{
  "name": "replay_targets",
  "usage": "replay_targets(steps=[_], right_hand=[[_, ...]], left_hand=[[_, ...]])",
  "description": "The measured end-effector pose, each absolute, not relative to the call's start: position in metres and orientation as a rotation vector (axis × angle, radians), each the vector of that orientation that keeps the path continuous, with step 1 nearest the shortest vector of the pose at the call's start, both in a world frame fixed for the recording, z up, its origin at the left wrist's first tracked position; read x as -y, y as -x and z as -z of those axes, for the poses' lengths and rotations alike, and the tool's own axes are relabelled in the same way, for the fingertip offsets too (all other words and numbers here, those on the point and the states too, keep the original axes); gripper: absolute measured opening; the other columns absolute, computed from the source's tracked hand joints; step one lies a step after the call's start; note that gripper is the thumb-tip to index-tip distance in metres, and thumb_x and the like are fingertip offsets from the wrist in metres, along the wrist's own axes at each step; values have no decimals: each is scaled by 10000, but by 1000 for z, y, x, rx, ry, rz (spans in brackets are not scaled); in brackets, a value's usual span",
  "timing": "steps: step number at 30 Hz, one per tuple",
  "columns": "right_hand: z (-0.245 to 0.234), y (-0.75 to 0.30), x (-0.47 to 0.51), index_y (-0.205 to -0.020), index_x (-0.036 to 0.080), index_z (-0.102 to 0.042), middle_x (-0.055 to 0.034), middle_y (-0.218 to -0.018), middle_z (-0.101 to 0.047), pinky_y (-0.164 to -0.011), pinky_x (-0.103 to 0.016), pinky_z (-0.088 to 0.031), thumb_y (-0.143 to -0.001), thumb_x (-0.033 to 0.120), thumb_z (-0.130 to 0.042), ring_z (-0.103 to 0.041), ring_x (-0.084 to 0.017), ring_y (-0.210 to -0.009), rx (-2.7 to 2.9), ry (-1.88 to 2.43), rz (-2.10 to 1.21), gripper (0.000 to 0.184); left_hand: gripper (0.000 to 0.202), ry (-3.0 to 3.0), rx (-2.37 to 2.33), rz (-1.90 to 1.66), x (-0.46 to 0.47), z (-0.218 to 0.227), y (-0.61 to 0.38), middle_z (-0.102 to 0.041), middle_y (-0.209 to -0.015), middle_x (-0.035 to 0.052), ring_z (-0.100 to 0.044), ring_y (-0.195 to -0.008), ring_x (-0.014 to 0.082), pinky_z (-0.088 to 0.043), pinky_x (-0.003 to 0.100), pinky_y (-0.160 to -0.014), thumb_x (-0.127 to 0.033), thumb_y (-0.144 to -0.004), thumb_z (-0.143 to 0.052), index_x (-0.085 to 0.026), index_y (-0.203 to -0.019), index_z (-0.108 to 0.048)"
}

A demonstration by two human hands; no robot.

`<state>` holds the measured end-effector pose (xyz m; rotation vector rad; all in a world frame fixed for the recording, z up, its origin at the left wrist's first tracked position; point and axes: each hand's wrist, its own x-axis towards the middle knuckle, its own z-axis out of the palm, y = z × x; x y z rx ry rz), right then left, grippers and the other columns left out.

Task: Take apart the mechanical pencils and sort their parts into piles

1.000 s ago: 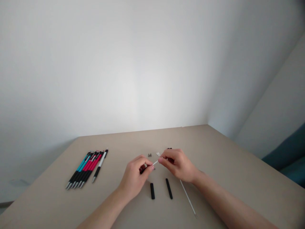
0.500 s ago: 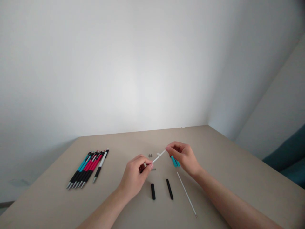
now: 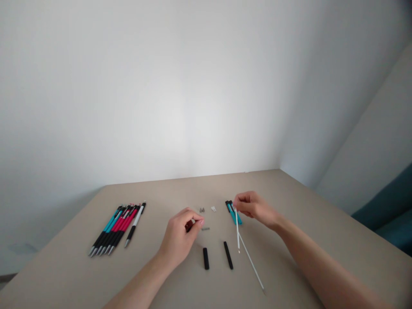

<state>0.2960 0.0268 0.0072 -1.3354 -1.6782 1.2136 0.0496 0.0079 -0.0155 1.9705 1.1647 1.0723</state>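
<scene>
From the pinched fingertips of my right hand [image 3: 255, 208] hangs a white pen refill [image 3: 237, 231], its tip pointing down toward me. A second white refill [image 3: 252, 264] lies on the table just below it. Behind that hand are two turquoise pen barrels [image 3: 233, 213] with black clips, partly covered by the fingers. My left hand [image 3: 183, 234] has thumb and forefinger pressed together; whatever may be between them is too small to make out. Close to its fingertips lies a thin grey spring-like piece [image 3: 205, 228]. Two black pen grips [image 3: 206, 258] [image 3: 228, 255] rest nearer to me.
Small silver cone tips [image 3: 202, 210] and small white pieces [image 3: 213, 209] lie beyond my hands. On the left is a row of several turquoise and red pens [image 3: 114, 231], with a white pen [image 3: 135, 224] beside it. A wall [image 3: 180, 107] rises behind the table [image 3: 167, 193].
The white refill has left my left fingers and swung from slanting between both hands to hanging downward from my right hand, which moved slightly right. My left hand stays almost in place, still pinched.
</scene>
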Motion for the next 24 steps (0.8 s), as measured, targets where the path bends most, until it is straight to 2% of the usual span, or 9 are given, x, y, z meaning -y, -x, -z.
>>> replay_targets(steps=[2, 6, 13, 20, 24], right_hand=[[-8, -302, -25, -532, 166, -463, 71, -457, -307, -437, -223, -175, -713, 326, -539, -246, -71, -445, 1904, 1381, -1189, 254], [-7, -310, -21, -498, 171, -418, 65, -465, -298, -434, -219, -189, -676, 213, -501, -268, -72, -453, 2188, 1508, -937, 201], [-8, -309, -14, -442, 176, -354, 56, -444, -235, -397, -225, -149, -630, 184, -519, -243, -69, -426, 2328, 1665, -814, 251], [-7, -303, -8, -469, 139, -565, 23, -411, -417, -397, -213, -217, -604, 191, -549, -366, -88, -412, 2362, 1803, -839, 146], [-11, -310, -9, -522, 124, -620, 14, -433, -461, -399, -212, -228, -605, 224, -546, -401, -96, -422, 2436, 1840, -964, 149]], left_hand=[[172, -1976, -1163, -1065, -8, 16, -49, -627, -718, 32, -520, -559, 125, -386, 222, -537, -257, -813, -547, -182, -691, -643], [168, -2003, -1168, -1055, -9, 18, -48, -624, -727, 33, -525, -568, 124, -391, 224, -545, -242, -821, -534, -180, -700, -634], [174, -2036, -1178, -1042, -10, 22, -47, -615, -722, 30, -529, -583, 125, -396, 227, -561, -241, -838, -519, -176, -717, -626], [177, -2059, -1191, -1041, -10, 20, -46, -611, -710, 27, -526, -578, 121, -397, 222, -554, -242, -838, -520, -170, -715, -624], [171, -2069, -1188, -1043, -10, 22, -46, -611, -718, 23, -524, -574, 117, -398, 221, -551, -234, -841, -515, -173, -722, -623]])
